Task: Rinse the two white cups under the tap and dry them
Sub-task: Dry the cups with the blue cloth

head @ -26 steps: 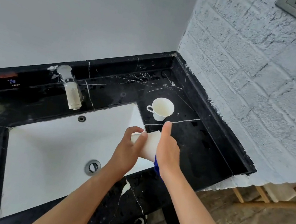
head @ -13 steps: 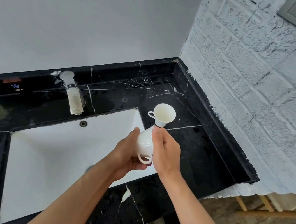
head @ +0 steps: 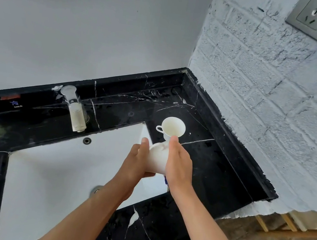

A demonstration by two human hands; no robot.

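the held cup sits between both hands, just in front of the sink's right-hand rim and over that corner of the basin. the left hand wraps its near-left side, fingers closed around the wall; the right hand presses flat against its right side, thumb up along the top, with a scrap of blue cloth peeking out under the palm — so both hands are gripping this cup, the right apparently through the cloth. it lies tipped over: its long axis runs roughly from the tap side down toward the person, and which end is the mouth i cannot tell (the hands cover most of it).

the second cup stands upright on the black worktop, just beyond the right thumb and right of the sink, mouth up, handle pointing toward the tap. the right hand is nearer to it.

my guess — drying is underway on the held cup, and setting it down turns on the bare worktop beside the standing one.
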